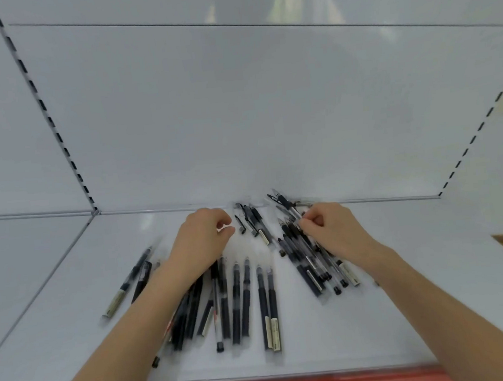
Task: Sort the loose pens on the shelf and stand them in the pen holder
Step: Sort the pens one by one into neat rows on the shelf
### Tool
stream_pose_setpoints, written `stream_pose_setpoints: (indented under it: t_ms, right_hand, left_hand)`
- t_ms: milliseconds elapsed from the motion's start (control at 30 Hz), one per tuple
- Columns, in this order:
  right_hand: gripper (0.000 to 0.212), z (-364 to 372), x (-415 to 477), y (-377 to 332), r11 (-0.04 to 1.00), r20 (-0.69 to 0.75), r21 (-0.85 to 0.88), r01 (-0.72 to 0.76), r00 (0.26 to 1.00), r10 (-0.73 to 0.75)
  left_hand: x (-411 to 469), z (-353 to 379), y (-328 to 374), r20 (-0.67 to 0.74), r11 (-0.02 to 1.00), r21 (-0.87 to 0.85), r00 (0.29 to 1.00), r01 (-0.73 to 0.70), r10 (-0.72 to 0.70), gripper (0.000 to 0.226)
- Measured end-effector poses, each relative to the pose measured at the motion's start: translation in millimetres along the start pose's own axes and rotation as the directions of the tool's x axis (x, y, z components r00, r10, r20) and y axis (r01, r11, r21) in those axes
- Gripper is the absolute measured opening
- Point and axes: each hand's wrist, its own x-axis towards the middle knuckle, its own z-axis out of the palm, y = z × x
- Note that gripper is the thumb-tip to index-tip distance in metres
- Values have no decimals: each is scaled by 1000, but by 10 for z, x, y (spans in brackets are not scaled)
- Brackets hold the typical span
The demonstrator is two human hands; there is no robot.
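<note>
Bright, even, cool light with faint shadows; soft glare upper right; slightly blurred overall; wide-angle bending toward the edges.

No wording could be read anywhere. Pale label strips (275,332) stood on the barrels of several pens (263,306) on the shelf (379,316), and a white mark showed on a black pen (279,200) by the back wall (237,115), but all of this print was too blurred to make out.
</note>
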Motion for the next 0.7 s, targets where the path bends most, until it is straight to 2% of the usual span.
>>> stream_pose_setpoints:
  t_ms: [133,300,467,567,633,667,700]
  right_hand:
    - [13,-105,-139,67,997,22,63,-48,999,47]
    - [12,-177,-287,71,990,7,129,-62,998,62]
    - [14,-201,-419,3,974,-2,221,-45,999,47]
    - [16,-197,-517,-61,947,-10,318,-39,999,45]
    - [17,-184,-607,-123,931,-17,365,-16,1000,24]
    - [18,-168,-656,-160,930,-24,368,15,1000,-7]
    - [19,-151,-708,-203,928,-30,369,52,999,-44]
  left_hand:
    - [134,88,75,75,996,35,994,-84,81,23]
    - [301,153,95,252,956,186,952,-225,175,31]
    - [368,170,55,208,950,196,957,-242,201,24]
    - [353,119,42,21,980,27,980,-197,197,17]
    - [299,31,96,-143,975,-172,983,-141,117,14]
    - [252,-16,137,-178,942,-321,983,-98,42,13]
    - [193,-60,188,-171,865,-499,985,-53,-39,14]
